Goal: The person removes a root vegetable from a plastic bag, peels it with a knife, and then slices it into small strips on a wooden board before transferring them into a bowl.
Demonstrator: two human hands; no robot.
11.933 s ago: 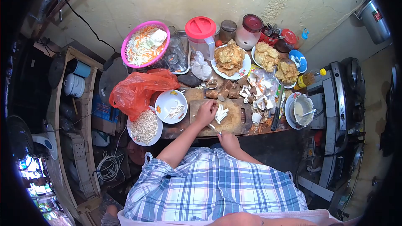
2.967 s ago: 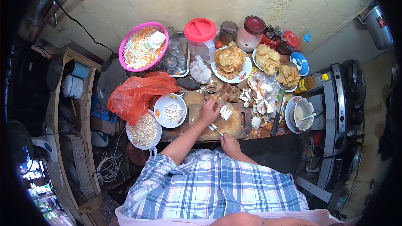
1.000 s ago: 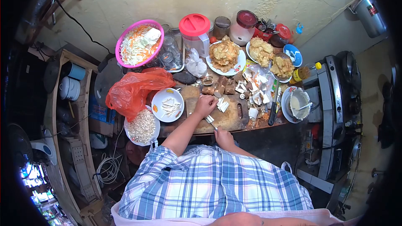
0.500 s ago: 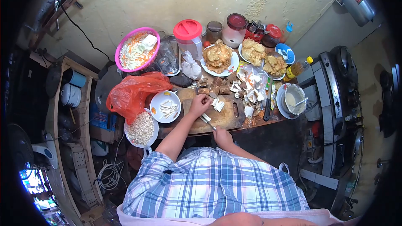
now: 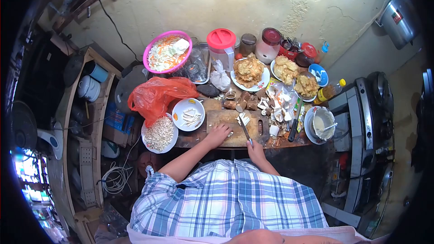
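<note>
- Desk (image 5: pixel 190 141) carries everything, crowded from the near edge by both hands to the wall beyond them.
- Red plastic bag (image 5: pixel 156 95) sits beyond and to the left of the left hand.
- Pink bowl (image 5: pixel 168 52) of shredded vegetables stands farther still, behind that bag.
- Cutting board (image 5: pixel 228 119) lies under both hands, at the desk's near edge.
- Plate of chopped bits (image 5: pixel 158 134) rests left of the left hand, at the desk's edge.
- White plate (image 5: pixel 188 114) with pale strips sits just beyond and left of the left hand.
- Left hand (image 5: pixel 219 133) lies on the board's near edge, fingers curled down; whether it grips anything cannot be told.
- Right hand (image 5: pixel 256 148) is closed around the handle of a knife (image 5: pixel 246 131), blade pointing away across the board.
- White pieces (image 5: pixel 243 118) lie on the board by the blade's tip, beyond both hands.
</note>
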